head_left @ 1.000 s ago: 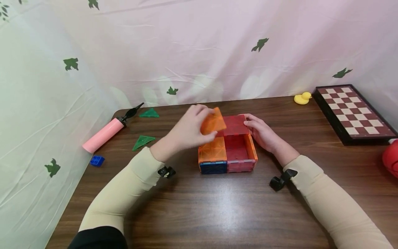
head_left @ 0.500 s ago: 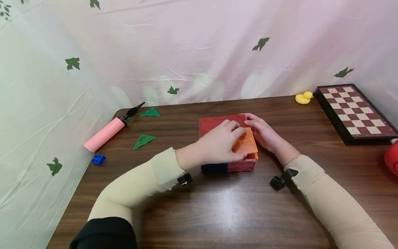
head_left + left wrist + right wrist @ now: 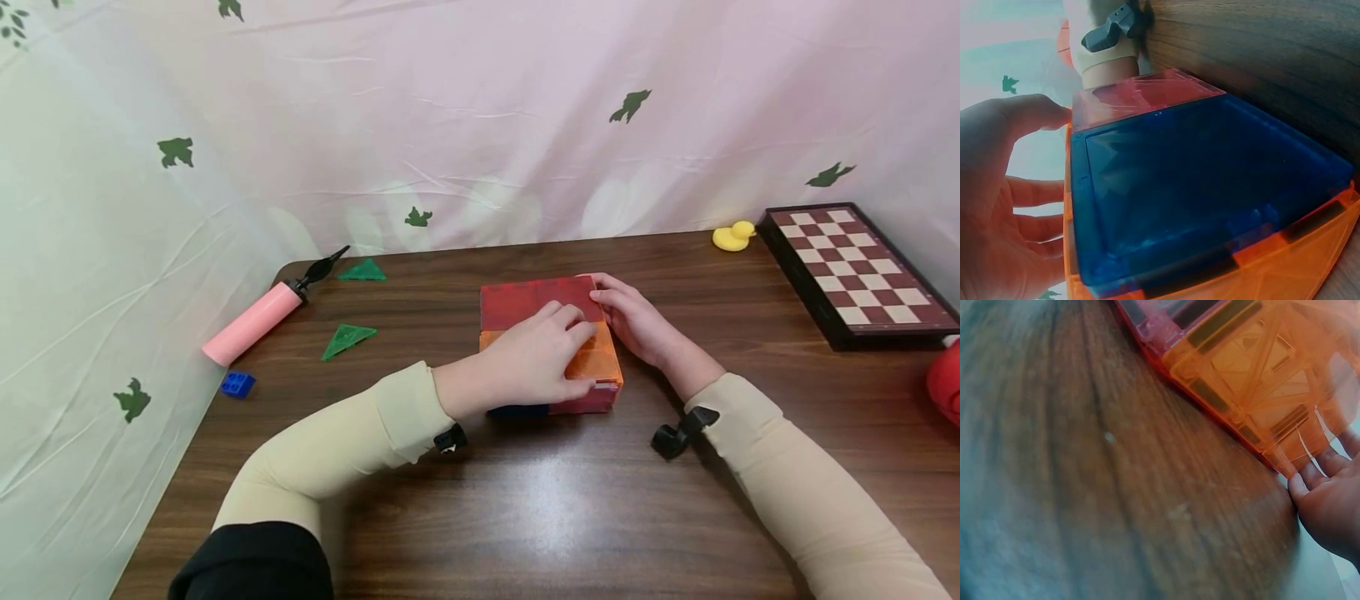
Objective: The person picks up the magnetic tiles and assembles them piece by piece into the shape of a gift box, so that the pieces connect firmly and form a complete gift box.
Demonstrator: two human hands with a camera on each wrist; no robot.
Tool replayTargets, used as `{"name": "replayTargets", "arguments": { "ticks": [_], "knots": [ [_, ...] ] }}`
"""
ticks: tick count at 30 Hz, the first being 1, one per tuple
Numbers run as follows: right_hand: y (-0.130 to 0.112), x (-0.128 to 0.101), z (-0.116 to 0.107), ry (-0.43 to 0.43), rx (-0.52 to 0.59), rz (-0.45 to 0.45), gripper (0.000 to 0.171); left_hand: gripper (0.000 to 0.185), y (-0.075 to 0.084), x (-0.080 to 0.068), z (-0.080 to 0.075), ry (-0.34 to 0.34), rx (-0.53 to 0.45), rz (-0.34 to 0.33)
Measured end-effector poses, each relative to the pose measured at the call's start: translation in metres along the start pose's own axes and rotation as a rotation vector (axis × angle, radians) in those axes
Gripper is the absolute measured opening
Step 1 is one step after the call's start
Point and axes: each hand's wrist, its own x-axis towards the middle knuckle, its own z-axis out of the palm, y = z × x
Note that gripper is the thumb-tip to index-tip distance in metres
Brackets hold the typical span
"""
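Observation:
A low box of translucent magnetic tiles (image 3: 536, 304) sits on the table, its top red at the back and orange at the front. My left hand (image 3: 528, 358) rests over an orange tile (image 3: 597, 360) at the front right of that top, fingers spread and thumb near its front edge. In the left wrist view a blue tile (image 3: 1197, 187) forms part of the front wall, with the left thumb (image 3: 1044, 115) at the top edge. My right hand (image 3: 633, 321) holds the back right corner; its fingers (image 3: 1332, 459) lie against the orange wall (image 3: 1254, 375). Their far tips are hidden in the head view.
Left on the table (image 3: 555, 500) lie two green triangle tiles (image 3: 348, 339), a pink hand pump (image 3: 251, 323) and a blue toy brick (image 3: 237, 384). A yellow rubber duck (image 3: 733, 237) and a checkered board (image 3: 855, 267) are at the back right. A red object (image 3: 947, 379) shows at the right edge.
My left hand has brought the orange tile rightward and down over the box's uncovered front right compartment; it now lies flat there. My right hand has stayed at the corner.

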Motion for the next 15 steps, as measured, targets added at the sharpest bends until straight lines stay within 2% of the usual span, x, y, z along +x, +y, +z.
{"name": "replayTargets", "arguments": {
  "ticks": [4,6,10,13,15],
  "knots": [
    [0.001,0.002,0.001,-0.003,0.019,-0.004,0.028,0.058,-0.004,-0.009,-0.004,0.042,-0.041,-0.011],
    [0.001,0.003,0.002,-0.008,0.026,-0.004,0.029,0.06,-0.008,-0.017,-0.008,0.074,-0.083,-0.045],
    [0.001,0.004,0.002,-0.015,0.03,0.0,0.029,0.066,-0.018,-0.044,-0.012,0.158,-0.219,-0.168],
    [0.0,0.003,0.001,-0.02,0.034,-0.004,0.03,0.077,-0.024,-0.068,-0.006,0.201,-0.336,-0.282],
    [-0.001,0.002,0.0,-0.022,0.036,-0.01,0.033,0.087,-0.028,-0.081,0.003,0.206,-0.417,-0.359]
  ]
}}
